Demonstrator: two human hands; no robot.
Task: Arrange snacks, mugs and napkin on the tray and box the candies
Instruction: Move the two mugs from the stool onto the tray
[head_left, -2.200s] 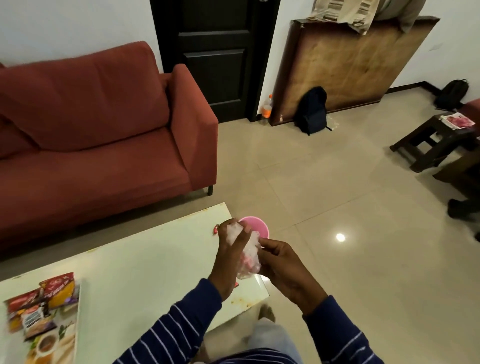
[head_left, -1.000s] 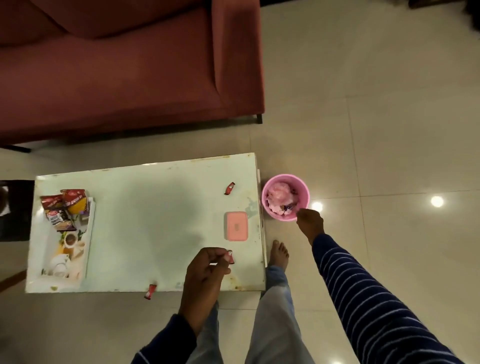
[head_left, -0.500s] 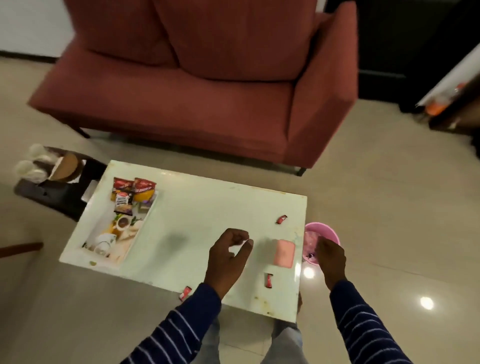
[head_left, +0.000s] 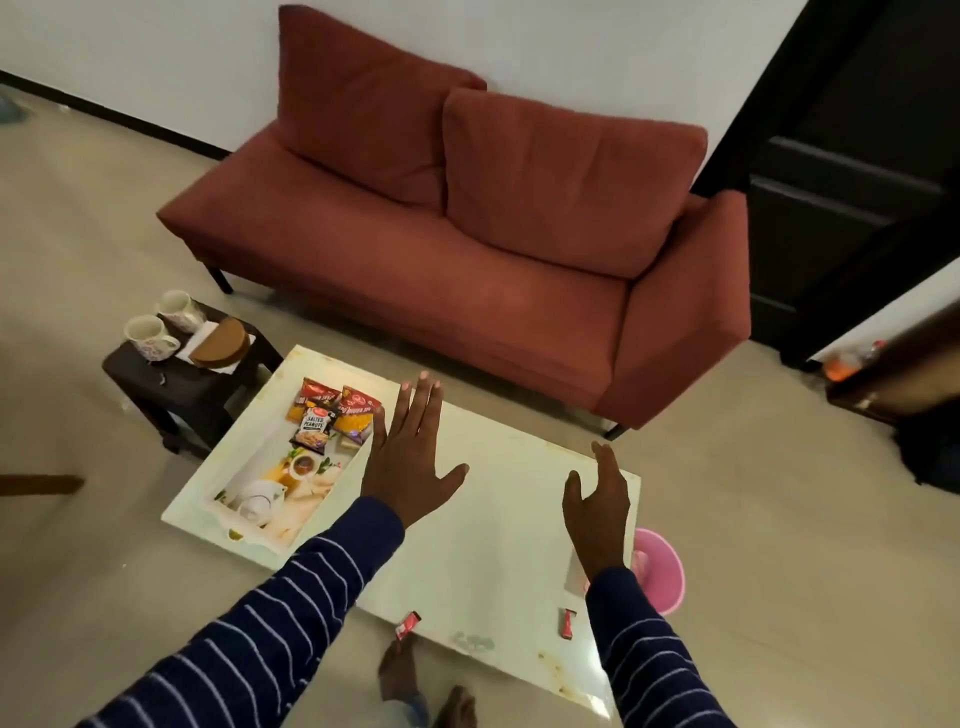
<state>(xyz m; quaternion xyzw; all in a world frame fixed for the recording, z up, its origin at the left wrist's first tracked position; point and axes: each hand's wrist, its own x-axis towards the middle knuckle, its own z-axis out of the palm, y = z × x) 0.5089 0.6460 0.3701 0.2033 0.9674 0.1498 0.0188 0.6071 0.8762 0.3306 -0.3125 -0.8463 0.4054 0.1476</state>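
A printed tray (head_left: 244, 480) lies on the left end of the white table (head_left: 483, 525). Three snack packets (head_left: 332, 415) rest at its far end. My left hand (head_left: 410, 457) hovers flat with spread fingers just right of the tray, holding nothing. My right hand (head_left: 597, 499) is held over the table's right side, fingers straight and empty. Two red candies lie near the front edge, one candy (head_left: 408, 624) at the middle and one candy (head_left: 567, 622) to the right. Two mugs (head_left: 156, 325) and a napkin (head_left: 200, 338) sit on a dark side table (head_left: 176, 384) to the left. My right forearm mostly hides the pink candy box.
A pink bin (head_left: 660, 569) stands on the floor by the table's right edge. A red sofa (head_left: 467, 249) runs behind the table. My bare feet (head_left: 426, 691) are under the near edge. A dark door (head_left: 852, 156) is at the right.
The view swung up and left. My left hand opened from a curl and moved toward the tray. My right hand left the pink bin and rose over the table.
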